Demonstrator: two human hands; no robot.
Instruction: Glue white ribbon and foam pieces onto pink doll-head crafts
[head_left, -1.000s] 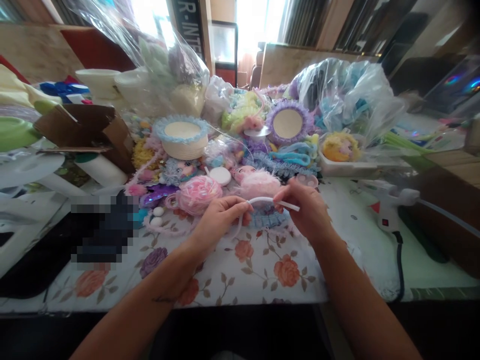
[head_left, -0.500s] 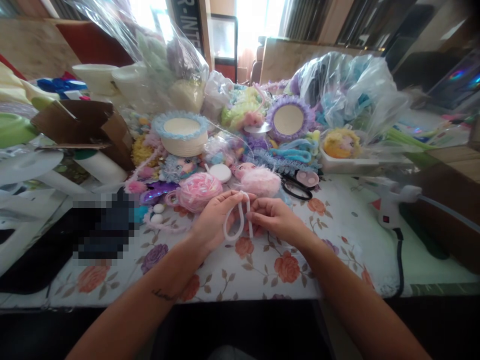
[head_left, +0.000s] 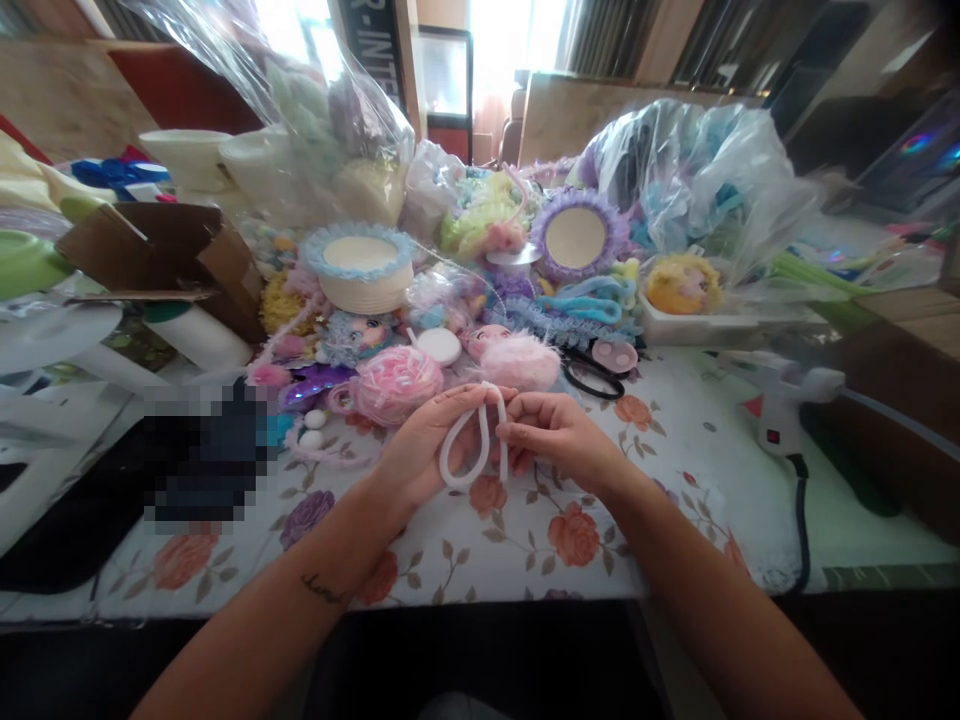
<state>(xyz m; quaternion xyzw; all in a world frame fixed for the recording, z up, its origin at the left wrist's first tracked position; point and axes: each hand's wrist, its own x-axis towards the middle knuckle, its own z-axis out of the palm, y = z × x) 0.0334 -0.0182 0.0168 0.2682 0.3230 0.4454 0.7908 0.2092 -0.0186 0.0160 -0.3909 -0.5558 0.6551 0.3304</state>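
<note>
A white pipe cleaner (head_left: 444,458), bent into a teardrop loop with one end hanging down, is held just above the flowered tablecloth. My left hand (head_left: 420,440) pinches it at the top of the loop between thumb and fingers. At the hanging end, my right hand (head_left: 559,432) has its thumb and curled fingers closed on the strand. Just beyond my hands lie a ball of pink yarn (head_left: 397,382) and a fluffy pink piece (head_left: 521,362). Some of my fingertips are hidden behind the loop.
A heap of craft pieces fills the back, with a blue-trimmed round basket (head_left: 358,268) and a purple-trimmed one (head_left: 576,238). At right stands a white glue gun (head_left: 780,400) with its cord. A cardboard box (head_left: 161,260) sits at left. Black-handled scissors (head_left: 592,375) lie behind my right hand.
The pipe cleaner's loop has become slightly wider and hangs a little lower to the left. Both hands keep their grip, with my right hand shifted slightly.
</note>
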